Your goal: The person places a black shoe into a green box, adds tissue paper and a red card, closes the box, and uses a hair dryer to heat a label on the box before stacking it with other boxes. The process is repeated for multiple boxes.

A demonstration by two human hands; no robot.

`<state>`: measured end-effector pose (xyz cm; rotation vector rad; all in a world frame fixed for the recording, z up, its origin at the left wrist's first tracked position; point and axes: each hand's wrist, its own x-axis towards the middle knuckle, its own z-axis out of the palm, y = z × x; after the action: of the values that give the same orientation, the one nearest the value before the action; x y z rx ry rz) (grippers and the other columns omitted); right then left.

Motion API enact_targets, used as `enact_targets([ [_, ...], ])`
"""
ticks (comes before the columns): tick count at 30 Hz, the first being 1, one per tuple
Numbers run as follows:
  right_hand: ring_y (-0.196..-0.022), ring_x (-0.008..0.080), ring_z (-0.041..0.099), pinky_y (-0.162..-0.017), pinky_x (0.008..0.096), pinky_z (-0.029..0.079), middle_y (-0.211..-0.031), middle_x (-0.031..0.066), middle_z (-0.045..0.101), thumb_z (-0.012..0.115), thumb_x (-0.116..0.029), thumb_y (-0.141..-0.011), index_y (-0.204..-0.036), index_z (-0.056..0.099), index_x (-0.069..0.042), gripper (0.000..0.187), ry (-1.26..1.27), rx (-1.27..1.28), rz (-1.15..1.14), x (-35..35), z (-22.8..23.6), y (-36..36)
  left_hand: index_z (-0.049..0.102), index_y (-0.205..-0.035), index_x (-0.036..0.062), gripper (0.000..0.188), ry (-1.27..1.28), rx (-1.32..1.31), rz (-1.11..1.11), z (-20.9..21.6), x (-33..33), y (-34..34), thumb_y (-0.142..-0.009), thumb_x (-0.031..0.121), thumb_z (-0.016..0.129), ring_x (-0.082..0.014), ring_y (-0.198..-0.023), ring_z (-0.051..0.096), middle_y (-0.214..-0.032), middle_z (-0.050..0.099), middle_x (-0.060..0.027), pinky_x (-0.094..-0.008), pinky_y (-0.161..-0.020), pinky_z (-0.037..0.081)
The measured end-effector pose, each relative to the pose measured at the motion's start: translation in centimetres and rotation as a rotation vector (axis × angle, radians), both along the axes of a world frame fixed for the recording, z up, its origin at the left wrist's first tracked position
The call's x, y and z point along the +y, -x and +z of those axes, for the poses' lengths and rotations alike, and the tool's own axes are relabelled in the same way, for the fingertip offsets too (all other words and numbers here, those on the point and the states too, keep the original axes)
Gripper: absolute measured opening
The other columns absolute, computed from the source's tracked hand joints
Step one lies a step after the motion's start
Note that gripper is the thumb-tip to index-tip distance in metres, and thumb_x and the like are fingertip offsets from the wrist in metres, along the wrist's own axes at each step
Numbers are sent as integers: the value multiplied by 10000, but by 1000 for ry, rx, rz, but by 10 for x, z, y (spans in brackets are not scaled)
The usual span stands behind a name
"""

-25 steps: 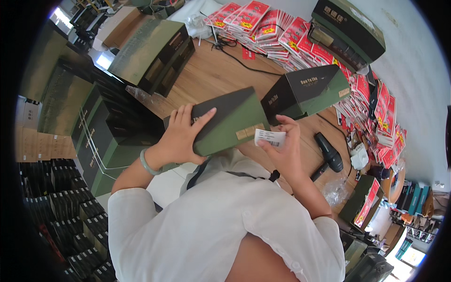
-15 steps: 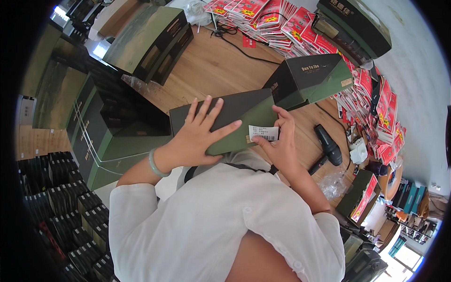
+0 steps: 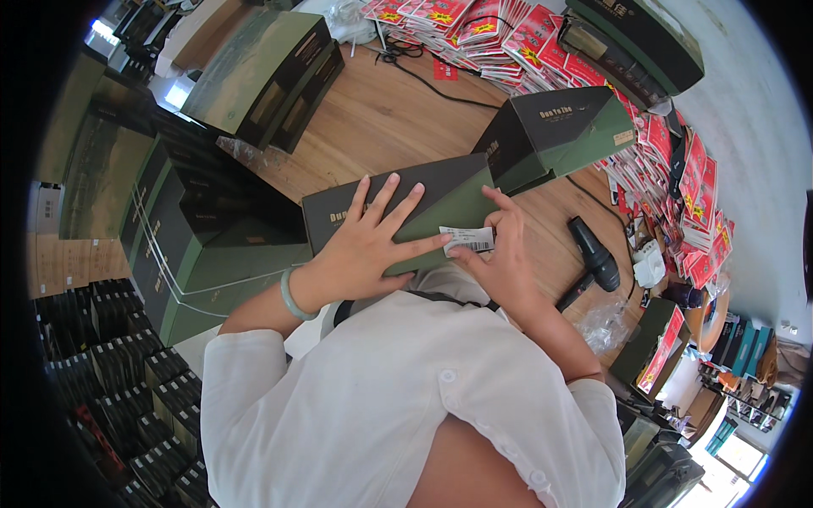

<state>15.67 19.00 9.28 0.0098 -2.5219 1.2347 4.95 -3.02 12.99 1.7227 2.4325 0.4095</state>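
Note:
A dark grey and green box (image 3: pixel 449 199) lies on the table edge in front of me. My left hand (image 3: pixel 364 245), a pale bangle on its wrist, rests on it with fingers spread, and its index fingertip meets a white barcode label (image 3: pixel 467 240). The label lies at the green part of the box near its right end. My right hand (image 3: pixel 506 250) pinches the label's right end, thumb on its lower edge; whether the label is fully stuck down I cannot tell. A second green and black box (image 3: pixel 550 127) stands just beyond.
A black hair dryer (image 3: pixel 593 258) lies on the wooden table (image 3: pixel 381 110) at right, by crumpled clear plastic (image 3: pixel 603 326). Red packets (image 3: pixel 533 46) heap along the far and right edges. Stacked boxes (image 3: pixel 262 76) stand far left, with strapped boxes (image 3: pixel 195 245) nearer.
My left hand has slid right, bringing its index fingertip to the label. The box and my right hand have shifted slightly left.

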Motion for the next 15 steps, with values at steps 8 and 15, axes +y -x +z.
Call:
enact_targets([
  [8, -1255, 461, 407, -952, 458, 441, -1414, 293, 287, 782, -119, -798, -1053, 420, -13, 456, 13, -26, 21, 9, -9, -1, 546, -1334, 457, 694, -33, 43, -46, -4, 7, -4, -697, 320, 785, -485, -1435, 187, -1576, 239, -185, -678, -1114, 150],
  [15, -1218, 510, 429, -934, 497, 452, -1390, 323, 287, 655, -282, -921, -1044, 494, 20, 364, -69, -172, 67, 19, 6, 5, 502, -1379, 425, 742, -22, 80, 24, -6, 19, -11, -697, 356, 787, -454, -1425, 234, -1568, 271, -156, -685, -1102, 179],
])
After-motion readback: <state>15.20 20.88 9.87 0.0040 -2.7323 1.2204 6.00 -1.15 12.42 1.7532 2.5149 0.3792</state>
